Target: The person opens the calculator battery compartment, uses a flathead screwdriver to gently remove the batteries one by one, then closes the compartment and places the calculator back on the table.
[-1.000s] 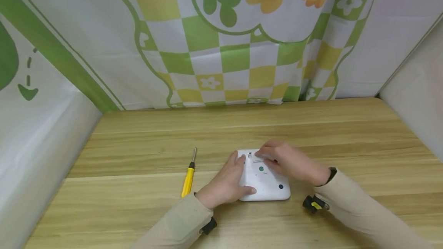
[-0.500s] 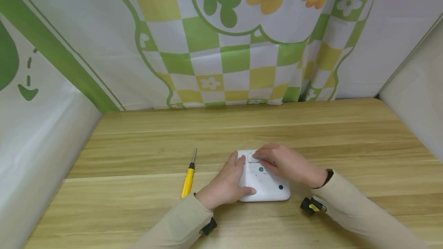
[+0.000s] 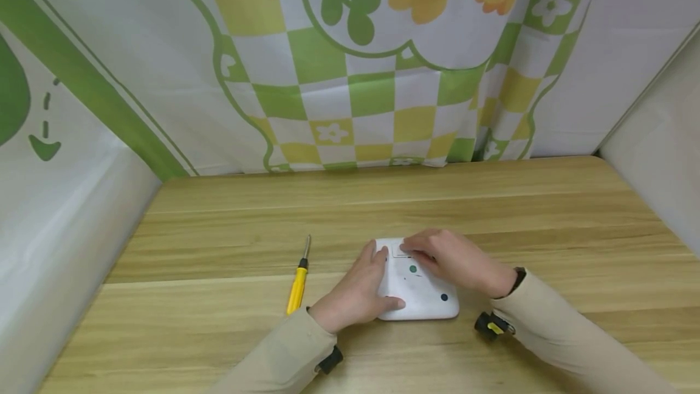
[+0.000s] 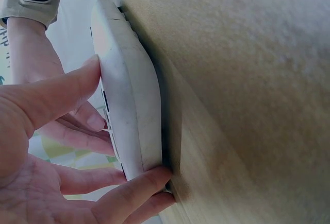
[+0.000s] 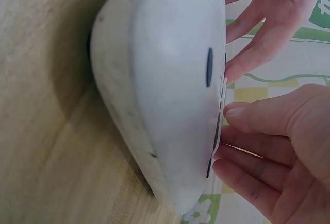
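Observation:
A white plastic device (image 3: 421, 306) with rounded corners lies on the wooden table, its side with dark round feet and a green dot facing up. My left hand (image 3: 358, 289) holds it by the left side, the thumb near the front and the fingers at the far left corner. At the device's far end sits a small white battery cover (image 3: 397, 251). The fingers and thumb of my right hand (image 3: 459, 260) pinch this cover, hiding its right part. In the right wrist view, the cover (image 5: 223, 103) stands slightly proud of the device.
A screwdriver (image 3: 297, 284) with a yellow handle lies left of the device, its tip pointing to the back. A checked, flowered curtain (image 3: 372, 102) hangs behind the table's far edge (image 3: 350, 173). White sheeting (image 3: 82, 199) covers the left side.
The right hand has brought the battery cover over the opening at the device's far end, and it now lies flatter there. The left hand and the device have stayed in place.

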Demonstrator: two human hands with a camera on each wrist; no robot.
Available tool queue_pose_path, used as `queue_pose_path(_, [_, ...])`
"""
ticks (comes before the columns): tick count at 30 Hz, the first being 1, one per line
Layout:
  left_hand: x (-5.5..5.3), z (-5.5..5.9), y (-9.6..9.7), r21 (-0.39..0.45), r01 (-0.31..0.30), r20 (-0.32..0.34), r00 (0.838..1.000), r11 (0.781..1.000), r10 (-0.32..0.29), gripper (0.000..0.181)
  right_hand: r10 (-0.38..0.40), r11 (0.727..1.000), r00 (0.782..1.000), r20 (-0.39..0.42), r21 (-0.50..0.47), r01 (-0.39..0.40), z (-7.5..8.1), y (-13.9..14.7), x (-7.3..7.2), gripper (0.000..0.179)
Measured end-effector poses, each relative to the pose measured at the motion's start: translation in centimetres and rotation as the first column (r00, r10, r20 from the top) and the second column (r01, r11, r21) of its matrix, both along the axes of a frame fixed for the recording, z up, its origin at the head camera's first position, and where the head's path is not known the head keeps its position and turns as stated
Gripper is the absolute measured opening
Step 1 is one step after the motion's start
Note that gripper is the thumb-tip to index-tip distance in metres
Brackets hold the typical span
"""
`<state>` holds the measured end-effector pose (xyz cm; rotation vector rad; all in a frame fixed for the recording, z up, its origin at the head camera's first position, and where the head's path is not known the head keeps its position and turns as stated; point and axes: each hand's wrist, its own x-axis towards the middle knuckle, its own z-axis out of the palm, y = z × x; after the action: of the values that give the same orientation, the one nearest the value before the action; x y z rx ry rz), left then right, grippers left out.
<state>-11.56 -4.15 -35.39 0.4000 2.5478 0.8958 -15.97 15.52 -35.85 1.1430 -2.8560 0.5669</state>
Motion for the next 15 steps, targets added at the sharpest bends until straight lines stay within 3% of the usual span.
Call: queue_pose_path(15, [0.0,0.0,0.0,-0.019,0.004,-0.011,1.0,1.0,-0.004,0.088,0.022,0.999,0.999,-0.041,0.049,-0.02,-0.4,0.4,1.1,0.028])
